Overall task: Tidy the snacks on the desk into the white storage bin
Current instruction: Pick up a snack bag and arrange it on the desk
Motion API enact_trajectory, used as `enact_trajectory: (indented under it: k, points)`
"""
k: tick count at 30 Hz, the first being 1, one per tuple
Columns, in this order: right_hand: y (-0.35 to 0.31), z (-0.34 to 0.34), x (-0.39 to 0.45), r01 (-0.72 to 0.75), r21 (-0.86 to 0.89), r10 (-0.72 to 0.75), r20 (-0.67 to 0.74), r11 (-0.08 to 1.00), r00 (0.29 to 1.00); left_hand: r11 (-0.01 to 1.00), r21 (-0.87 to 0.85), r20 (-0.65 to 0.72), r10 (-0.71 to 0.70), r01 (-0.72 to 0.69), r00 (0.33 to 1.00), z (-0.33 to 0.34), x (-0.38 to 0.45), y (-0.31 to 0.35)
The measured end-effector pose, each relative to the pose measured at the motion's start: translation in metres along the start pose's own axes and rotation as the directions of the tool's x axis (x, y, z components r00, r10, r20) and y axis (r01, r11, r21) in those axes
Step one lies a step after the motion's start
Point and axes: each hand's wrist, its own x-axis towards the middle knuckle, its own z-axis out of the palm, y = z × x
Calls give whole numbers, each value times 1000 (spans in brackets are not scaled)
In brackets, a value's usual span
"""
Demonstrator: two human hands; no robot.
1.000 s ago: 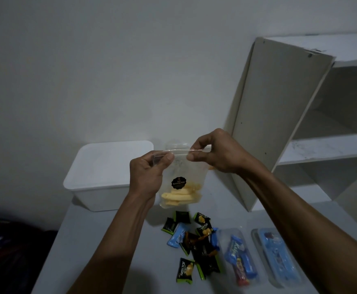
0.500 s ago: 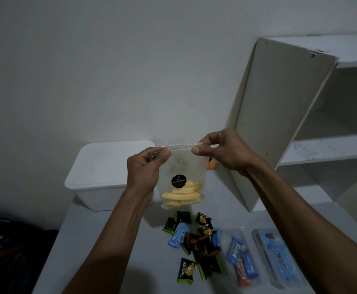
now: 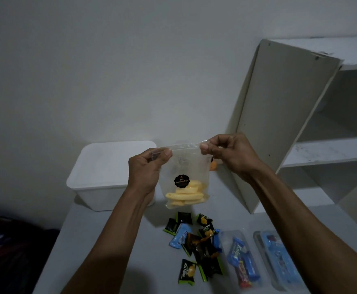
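The pouch (image 3: 185,179) is pinched at its top corners by the left hand (image 3: 146,169) and right hand (image 3: 226,153); probably the zip should be pressed fully closed before it's dropped in the bin (image 3: 109,166).

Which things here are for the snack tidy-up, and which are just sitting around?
For the job:
- clear plastic pouch of yellow sticks, pinched at its top corners by the left hand and right hand
- white lidded plastic storage bin
- small black-and-green and blue wrapped snacks on the grey desk
- two clear trays of blue packets

Just sitting around:
- white wooden shelf unit
- dark bundle on the floor
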Motion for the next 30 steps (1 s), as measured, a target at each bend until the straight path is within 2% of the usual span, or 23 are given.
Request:
enact_trajectory:
  k: [5,14,17,19,21,26,28,30]
  points:
    - [-3,-6,-4,58,-42,-59,-17,997,998,999,31,-32,-17,18,999,-11,3,-3]
    - [1,-4,-8,149,-114,-161,-109,982,981,993,84,-38,83,-80,996,-10,3,1]
    - [2,-8,-10,119,-153,-127,-42,981,991,989,103,-40,109,-105,993,-13,5,0]
    - [-2,-6,-12,58,-78,-55,33,995,998,987,92,-69,138,-131,988,-13,6,0]
    - [-10,-4,-11,-4,-19,6,85,1000,996,978,128,-40,169,-163,985,-11,5,0]
    - [-26,10,-3,66,-247,-3,247,967,969,950,224,80,207,-220,975,-3,0,-9]
    - [-26,14,-1,73,-271,1,263,960,965,940,250,79,219,-232,973,1,-1,-11]
    - [-22,18,-1,69,-271,-4,234,960,972,948,249,19,200,-198,980,4,-3,-11]
